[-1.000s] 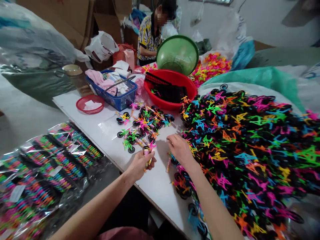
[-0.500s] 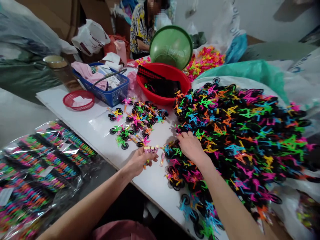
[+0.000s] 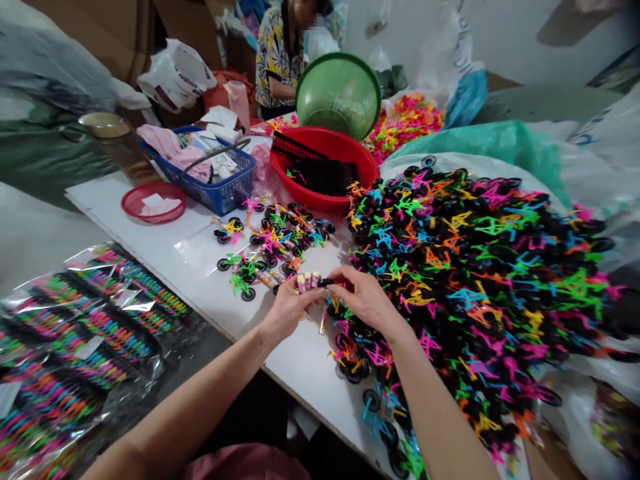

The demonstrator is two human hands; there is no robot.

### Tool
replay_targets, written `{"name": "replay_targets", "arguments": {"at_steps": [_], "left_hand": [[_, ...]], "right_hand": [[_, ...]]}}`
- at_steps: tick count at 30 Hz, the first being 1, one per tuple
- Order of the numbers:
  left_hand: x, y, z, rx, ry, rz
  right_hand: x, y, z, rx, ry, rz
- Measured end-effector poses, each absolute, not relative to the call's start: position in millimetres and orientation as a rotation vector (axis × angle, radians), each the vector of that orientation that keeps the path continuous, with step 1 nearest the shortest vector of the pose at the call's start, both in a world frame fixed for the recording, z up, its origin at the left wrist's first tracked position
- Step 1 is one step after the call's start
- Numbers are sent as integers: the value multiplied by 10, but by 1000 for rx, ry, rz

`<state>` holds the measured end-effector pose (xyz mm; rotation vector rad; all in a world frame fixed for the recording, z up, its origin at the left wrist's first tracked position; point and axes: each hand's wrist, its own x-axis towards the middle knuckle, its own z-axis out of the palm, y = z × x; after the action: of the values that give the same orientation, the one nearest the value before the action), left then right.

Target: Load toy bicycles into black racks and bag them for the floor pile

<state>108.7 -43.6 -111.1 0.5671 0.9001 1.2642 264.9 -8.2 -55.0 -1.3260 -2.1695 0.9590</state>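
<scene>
My left hand (image 3: pixel 289 308) is closed around several small printed tubes (image 3: pixel 309 281) with pale yellow ends and pink patterned sides. Fingertips of my right hand (image 3: pixel 367 297) pinch a toy bicycle (image 3: pixel 325 283), of which just a black part shows, against the ends of the tubes. Its frame is hidden by my fingers. Below the hands, a loose tube (image 3: pixel 323 323) lies on the white table (image 3: pixel 300 360). A large pile of colourful toy bicycles (image 3: pixel 450 267) stands to the right of my right hand. Beyond my left hand is a smaller heap of bicycles with tubes (image 3: pixel 273 243).
A red basin (image 3: pixel 325 193) holds black trays, with a green basin (image 3: pixel 337 93) tilted behind it. Left of these are a blue basket (image 3: pixel 220 180), a small red basket (image 3: pixel 155 217) and a jug (image 3: pixel 113 143). Bagged toys (image 3: pixel 95 340) lie lower left. Another person (image 3: pixel 275 60) sits across.
My right hand has come left from the edge of the bicycle pile, carrying a toy bicycle to the tubes. My left hand has risen slightly, still holding the tubes.
</scene>
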Motion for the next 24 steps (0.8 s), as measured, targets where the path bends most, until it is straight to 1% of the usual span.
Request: {"name": "replay_targets", "arguments": {"at_steps": [6, 10, 14, 17, 19, 21, 24], "left_hand": [[1085, -472, -1103, 422, 915, 1272], [1120, -543, -1129, 472, 884, 1222], [1081, -616, -1157, 594, 801, 1165], [1034, -618, -1133, 621, 861, 1175], [1028, -602, -1103, 600, 899, 1222], [1051, -594, -1081, 545, 935, 1298], [1102, -618, -1095, 501, 1015, 1347]], "right_hand": [[2459, -194, -823, -1250, -1669, 1339], [2510, -388, -885, -1282, -1428, 1415], [2589, -418, -834, -1294, -1443, 1493], [2565, -382, -734, -1329, -1549, 1485], [2504, -395, -731, -1368, -1537, 1417], [2434, -458, -822, -1422, -1450, 1348], [2356, -608, -1037, -1455, -1309, 1376]]}}
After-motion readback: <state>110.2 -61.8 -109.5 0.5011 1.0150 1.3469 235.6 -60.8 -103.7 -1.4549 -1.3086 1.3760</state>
